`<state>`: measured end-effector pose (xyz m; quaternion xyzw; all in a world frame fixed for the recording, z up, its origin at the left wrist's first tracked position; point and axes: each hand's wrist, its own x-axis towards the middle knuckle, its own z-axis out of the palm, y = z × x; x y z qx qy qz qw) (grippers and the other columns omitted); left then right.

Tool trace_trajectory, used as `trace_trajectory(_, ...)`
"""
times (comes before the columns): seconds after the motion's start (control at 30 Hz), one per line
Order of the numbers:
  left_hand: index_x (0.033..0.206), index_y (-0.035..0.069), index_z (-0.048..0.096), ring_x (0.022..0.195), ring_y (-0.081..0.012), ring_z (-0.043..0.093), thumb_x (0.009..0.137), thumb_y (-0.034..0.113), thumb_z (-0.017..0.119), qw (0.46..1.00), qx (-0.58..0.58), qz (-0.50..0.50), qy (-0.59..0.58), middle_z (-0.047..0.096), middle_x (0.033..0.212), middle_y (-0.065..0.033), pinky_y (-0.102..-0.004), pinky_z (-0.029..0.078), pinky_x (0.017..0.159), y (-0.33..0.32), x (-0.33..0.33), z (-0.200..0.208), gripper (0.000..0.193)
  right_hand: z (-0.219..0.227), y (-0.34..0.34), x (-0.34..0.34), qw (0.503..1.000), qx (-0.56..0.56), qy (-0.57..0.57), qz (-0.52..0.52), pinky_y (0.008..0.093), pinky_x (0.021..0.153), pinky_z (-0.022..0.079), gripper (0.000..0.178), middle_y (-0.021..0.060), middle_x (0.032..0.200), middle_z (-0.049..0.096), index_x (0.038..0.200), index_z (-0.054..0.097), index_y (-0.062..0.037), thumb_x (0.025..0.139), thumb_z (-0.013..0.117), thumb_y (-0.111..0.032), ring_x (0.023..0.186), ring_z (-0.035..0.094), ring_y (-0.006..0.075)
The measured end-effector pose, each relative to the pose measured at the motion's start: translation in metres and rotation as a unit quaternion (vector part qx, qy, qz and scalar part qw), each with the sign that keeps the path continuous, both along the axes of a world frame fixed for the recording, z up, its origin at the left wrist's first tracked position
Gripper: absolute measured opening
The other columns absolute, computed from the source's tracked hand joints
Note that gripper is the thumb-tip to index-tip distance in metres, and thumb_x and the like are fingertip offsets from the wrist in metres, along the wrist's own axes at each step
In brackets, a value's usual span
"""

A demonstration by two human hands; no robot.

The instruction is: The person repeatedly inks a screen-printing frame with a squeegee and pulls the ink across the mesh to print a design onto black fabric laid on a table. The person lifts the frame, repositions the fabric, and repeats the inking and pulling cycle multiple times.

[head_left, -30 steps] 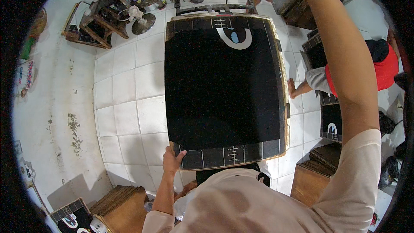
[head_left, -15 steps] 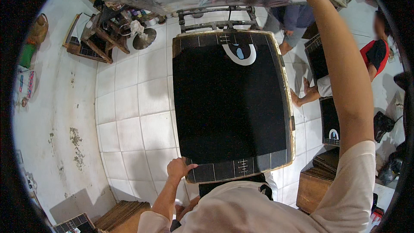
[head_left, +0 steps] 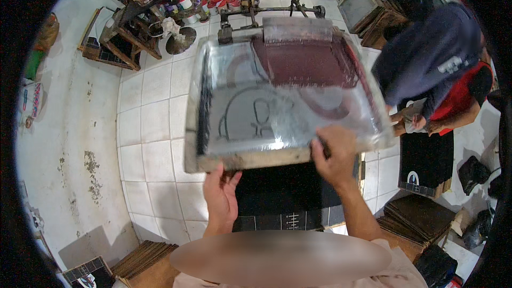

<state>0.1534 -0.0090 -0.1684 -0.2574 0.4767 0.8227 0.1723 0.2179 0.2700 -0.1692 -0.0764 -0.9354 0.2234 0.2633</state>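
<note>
A screen-printing frame (head_left: 250,158) tilts above the black print board (head_left: 282,189), its near edge raised. My right hand (head_left: 337,157) is closed over the near edge, right of the middle. At the near left part of that edge is my left hand (head_left: 221,200), palm up, thumb against the frame and fingers bent at its underside. Dark outline shapes show in the mesh (head_left: 250,112). Dark red ink (head_left: 312,66) covers its far right part, and a squeegee (head_left: 297,29) rests at the far end. The frame hides most of the board.
A metal hinge bar (head_left: 272,9) stands behind the frame. Paint pots (head_left: 224,1) and a wooden stool (head_left: 130,40) are at the far left. Another person (head_left: 432,56) bends over boards at the right. Board stacks (head_left: 416,216) stand near right and near left.
The frame has come down from its raised position over the board, my right hand lowering with it. My left hand has left the board's corner for the frame's edge. A person at the right bends lower.
</note>
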Motion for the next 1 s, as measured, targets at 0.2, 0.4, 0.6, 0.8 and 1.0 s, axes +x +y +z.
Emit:
trace_trajectory(0.2,0.114,-0.001,0.060,0.085,-0.0263,0.074,0.097,0.026,0.069,0.964,-0.117,-0.163,-0.175,0.072,0.100,-0.0173,-0.0389,0.062,0.079,-0.034,-0.016,-0.146,0.034,-0.096,0.087,-0.114,0.969,0.023,-0.233,0.078,0.0539,0.112,0.040,0.049,0.0203,0.137,0.061,0.129,0.066,-0.0081,0.086,0.076,-0.030,0.136,0.050,0.0405)
trace_trajectory(0.4,0.085,-0.001,0.065,0.069,-0.0253,0.070,0.095,0.030,0.072,0.832,-0.428,-0.342,-0.084,0.071,0.077,-0.0140,-0.0372,0.057,0.065,-0.044,-0.023,-0.114,0.033,-0.126,0.177,-0.314,0.950,0.237,-0.205,0.017,0.0561,0.111,0.040,0.074,0.0111,0.149,0.054,0.148,0.053,-0.0184,0.081,0.083,-0.021,0.143,0.045,0.0336)
trace_trajectory(0.6,0.133,-0.002,0.058,0.126,-0.0403,0.053,0.095,0.039,0.071,0.597,-0.730,-0.142,0.301,0.059,0.133,-0.0242,-0.0525,0.040,0.108,-0.013,-0.073,-0.132,0.057,-0.133,0.183,-0.311,0.959,0.163,-0.203,0.116,0.0509,0.088,0.055,0.028,0.0163,0.109,0.070,0.111,0.068,-0.0093,0.084,0.071,-0.008,0.105,0.069,0.0399)
trace_trajectory(0.8,0.154,0.002,0.037,0.148,-0.0431,0.031,0.098,0.044,0.063,0.585,-0.746,-0.189,0.256,0.035,0.159,-0.0260,-0.0554,0.024,0.121,0.001,-0.079,-0.163,0.075,-0.099,0.150,-0.215,0.958,0.109,-0.205,0.170,0.0553,0.081,0.052,0.026,0.0174,0.097,0.071,0.106,0.066,-0.0080,0.081,0.068,-0.004,0.096,0.069,0.0418)
trace_trajectory(1.0,0.154,0.002,0.038,0.148,-0.0434,0.031,0.098,0.044,0.063,0.595,-0.740,-0.203,0.239,0.034,0.159,-0.0268,-0.0552,0.024,0.121,0.004,-0.079,-0.156,0.074,-0.124,0.134,-0.187,0.958,0.093,-0.223,0.152,0.0534,0.082,0.050,0.023,0.0155,0.098,0.071,0.104,0.067,-0.0096,0.081,0.069,-0.005,0.097,0.069,0.0399)
